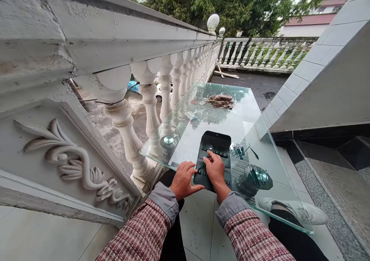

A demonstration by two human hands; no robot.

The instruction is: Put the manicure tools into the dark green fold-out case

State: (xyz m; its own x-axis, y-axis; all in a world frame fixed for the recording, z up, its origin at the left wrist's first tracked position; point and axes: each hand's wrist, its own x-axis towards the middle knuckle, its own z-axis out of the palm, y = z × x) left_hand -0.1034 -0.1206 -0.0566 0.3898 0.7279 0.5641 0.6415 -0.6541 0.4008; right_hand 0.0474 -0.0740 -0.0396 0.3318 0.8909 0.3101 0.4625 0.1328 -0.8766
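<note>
Right fingers [214, 157] pinch a slim tool [211, 147], lower centre; left fingers [186, 167], spread, should keep the black case [215, 138] flat!

Right hand [215, 169] on case [215, 139], glass table [238, 122]

Passing room lies between the black case [216, 138] and brown cloth [220, 101], but small tools [238, 150] and 1 dark container [254, 179] obstruct the case's right.
</note>
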